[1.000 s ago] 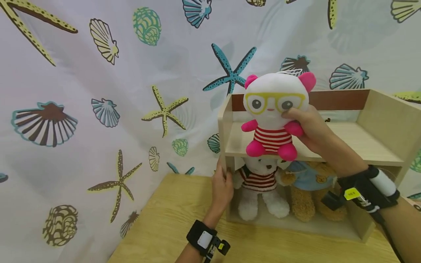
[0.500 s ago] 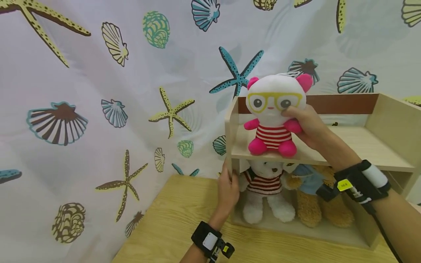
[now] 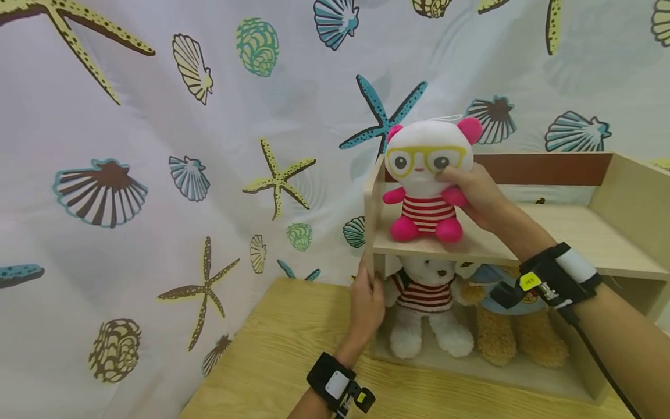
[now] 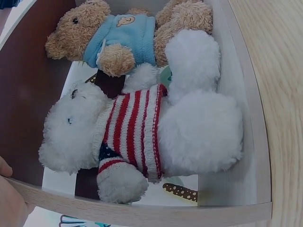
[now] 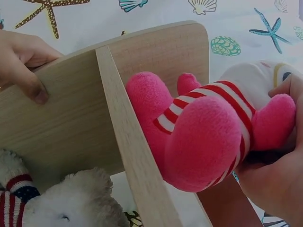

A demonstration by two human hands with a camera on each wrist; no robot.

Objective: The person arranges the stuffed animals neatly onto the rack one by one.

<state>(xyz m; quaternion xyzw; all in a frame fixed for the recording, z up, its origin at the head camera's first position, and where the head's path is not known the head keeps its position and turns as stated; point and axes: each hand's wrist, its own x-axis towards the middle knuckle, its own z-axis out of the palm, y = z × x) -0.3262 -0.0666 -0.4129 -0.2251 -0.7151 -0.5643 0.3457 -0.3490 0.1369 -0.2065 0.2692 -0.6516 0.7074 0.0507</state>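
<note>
A yellow label (image 3: 530,281) on the right wrist strap (image 3: 546,263) bore print too small to read. Beyond it, the left hand (image 3: 367,302) gripped the shelf unit (image 3: 633,203)'s side, fingers curled; a white bear (image 4: 135,130) and brown bear (image 4: 128,40) were to its right. Above, the right hand (image 3: 478,195) pinched a plush panda (image 3: 425,180), which had moved inward over the upper shelf (image 3: 565,227); placing seemed nearly complete, contact unclear.

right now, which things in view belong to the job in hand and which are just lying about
Seem part of the job:
panda plush, held in the right hand
shelf unit, gripped at its side by the left hand

Seem just there, untouched:
white bear in the lower compartment
brown bear beside it
seashell-print cloth behind
</note>
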